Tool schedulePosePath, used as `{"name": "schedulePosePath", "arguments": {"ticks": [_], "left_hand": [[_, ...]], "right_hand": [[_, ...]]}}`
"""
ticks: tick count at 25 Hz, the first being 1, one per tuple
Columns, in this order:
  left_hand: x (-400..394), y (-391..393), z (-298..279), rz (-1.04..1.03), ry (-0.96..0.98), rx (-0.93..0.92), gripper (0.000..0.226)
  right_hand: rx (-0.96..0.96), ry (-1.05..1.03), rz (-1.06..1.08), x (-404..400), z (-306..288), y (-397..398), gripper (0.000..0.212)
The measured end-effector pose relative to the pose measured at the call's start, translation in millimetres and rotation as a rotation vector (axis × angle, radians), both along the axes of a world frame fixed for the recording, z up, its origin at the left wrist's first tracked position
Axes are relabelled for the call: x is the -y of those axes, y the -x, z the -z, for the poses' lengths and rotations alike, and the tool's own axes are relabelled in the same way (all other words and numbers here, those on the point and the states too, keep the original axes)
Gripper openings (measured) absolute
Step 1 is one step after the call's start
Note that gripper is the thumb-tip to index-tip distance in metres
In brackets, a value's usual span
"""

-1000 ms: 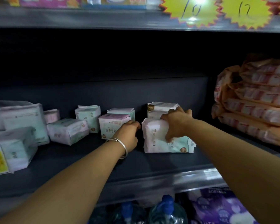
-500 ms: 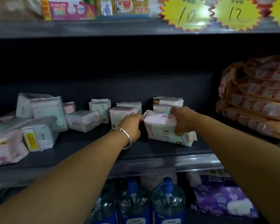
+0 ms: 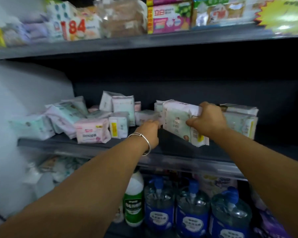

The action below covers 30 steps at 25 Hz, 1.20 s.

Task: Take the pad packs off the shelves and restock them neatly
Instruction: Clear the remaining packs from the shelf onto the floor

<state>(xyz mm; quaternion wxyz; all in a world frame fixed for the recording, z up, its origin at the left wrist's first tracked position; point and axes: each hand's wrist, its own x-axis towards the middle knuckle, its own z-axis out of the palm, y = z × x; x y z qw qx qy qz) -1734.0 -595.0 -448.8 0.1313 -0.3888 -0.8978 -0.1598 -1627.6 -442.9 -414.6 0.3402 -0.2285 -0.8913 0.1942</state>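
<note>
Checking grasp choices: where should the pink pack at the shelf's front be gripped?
Across its short sides, from the front. The pink pack lies flat at the shelf edge, its front face unobstructed, with neighbours crowding behind.

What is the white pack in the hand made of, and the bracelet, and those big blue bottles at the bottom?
The pad pack looks like thin soft plastic film: it crinkles and shines faintly. The bracelet looks like polished silvery metal, judging by its bright glint. The water bottles seem clear hard plastic with blue caps; you can see through them.
</note>
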Motion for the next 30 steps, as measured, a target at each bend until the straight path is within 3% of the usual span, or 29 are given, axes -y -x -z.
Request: {"name": "schedulePosePath", "arguments": {"ticks": [17, 24, 30], "left_hand": [[160.0, 118.8, -13.0, -0.074, -0.134, -0.026, 0.037], [198.7, 182.0, -36.8, -0.343, -0.069, -0.141, 0.044], [213.5, 245.2, -49.0, -0.585, 0.076, -0.210, 0.065]], "right_hand": [[-0.142, 0.039, 0.014, 159.9, -16.7, 101.0, 0.046], [-0.259, -0.009, -0.100, 190.3, -31.7, 175.2, 0.050], [-0.233, -0.036, -0.172, 202.9, -38.0, 232.7, 0.052]]}}
